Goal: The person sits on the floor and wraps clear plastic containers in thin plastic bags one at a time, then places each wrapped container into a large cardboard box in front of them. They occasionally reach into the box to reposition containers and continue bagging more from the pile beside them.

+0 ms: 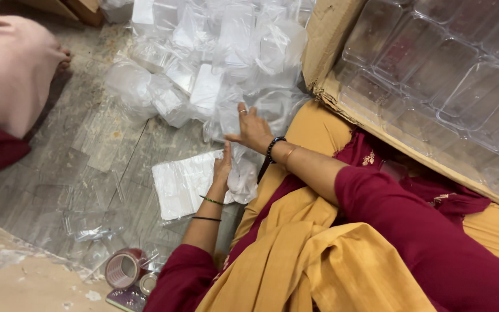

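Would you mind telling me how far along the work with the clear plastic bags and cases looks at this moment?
Looks done: clear cases sit nested in rows in the cardboard box. In hand: the left hand and right hand work a thin plastic bag beside a flat white stack. Left: a heap of bagged clear pieces lies loose on the floor. A tape roll sits nearby.

A heap of clear, crinkled plastic bags (pixel 215 63), some holding flat white pieces, covers the floor (pixel 88 144) toward its far edge. Nearer lies a flat rectangular packet of white sheets in clear wrap (pixel 183 184). At the right, an open brown cardboard box (pixel 330 40) holds rows of clear, rectangular plastic containers (pixel 440 75) with rounded corners.
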